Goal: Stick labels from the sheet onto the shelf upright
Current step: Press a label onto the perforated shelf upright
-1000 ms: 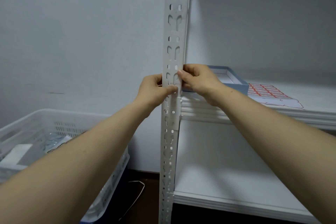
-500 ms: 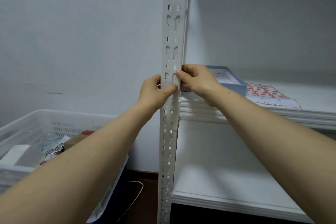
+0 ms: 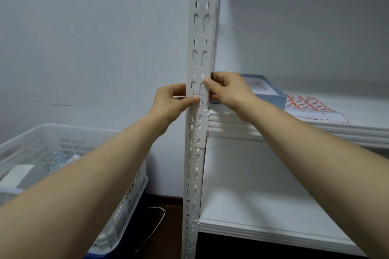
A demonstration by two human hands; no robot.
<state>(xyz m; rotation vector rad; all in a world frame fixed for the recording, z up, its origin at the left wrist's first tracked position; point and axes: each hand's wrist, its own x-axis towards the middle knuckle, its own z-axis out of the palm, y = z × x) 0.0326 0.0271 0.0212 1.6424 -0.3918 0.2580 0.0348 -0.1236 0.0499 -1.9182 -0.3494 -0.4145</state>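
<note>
Both bare arms stretch forward, left hand (image 3: 171, 102) and right hand (image 3: 228, 90) pinching the shelf upright (image 3: 202, 27) from either side, thumbs in front.

The left hand (image 3: 168, 101) and right hand (image 3: 229, 90) are bare, and so are both forearms, uncovered as far as the view shows. The forearms look smooth and slim at the wrists and broaden toward the frame's lower corners. The right thumb's nail is short and plain.

Crate (image 3: 52, 130) left of upright (image 3: 201, 27); sheet (image 3: 307, 104) on shelf (image 3: 368, 111).
</note>
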